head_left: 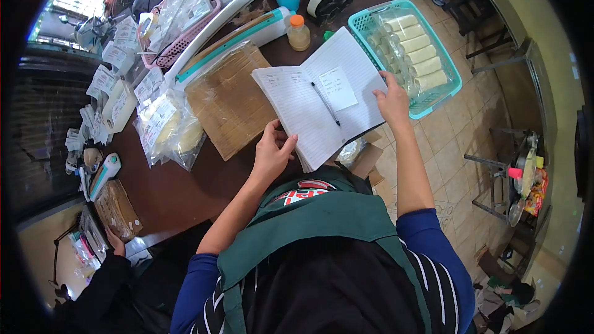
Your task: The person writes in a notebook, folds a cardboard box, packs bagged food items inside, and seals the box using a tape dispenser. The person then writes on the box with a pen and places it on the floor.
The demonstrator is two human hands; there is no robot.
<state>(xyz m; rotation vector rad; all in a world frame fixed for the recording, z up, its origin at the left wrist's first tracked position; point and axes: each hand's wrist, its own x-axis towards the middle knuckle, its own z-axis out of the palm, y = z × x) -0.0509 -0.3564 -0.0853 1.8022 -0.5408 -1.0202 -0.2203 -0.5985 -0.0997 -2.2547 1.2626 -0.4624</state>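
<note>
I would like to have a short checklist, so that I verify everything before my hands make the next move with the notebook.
1. Left hand grips the notebook at its left edge: ok.
2. Right hand grips the right edge: ok.
3. Notebook is open: ok.
4. Pen is off the pages: not ok, it lies on them near the fold.
5. Small paper note is fixed to the page: cannot tell.
6. Bottle has its orange cap on: ok.

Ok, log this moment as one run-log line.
left hand: holds notebook, left side | right hand: holds notebook, right side | notebook: open | pen: lying inside | teal basket with pale rolls: beside right hand
</note>
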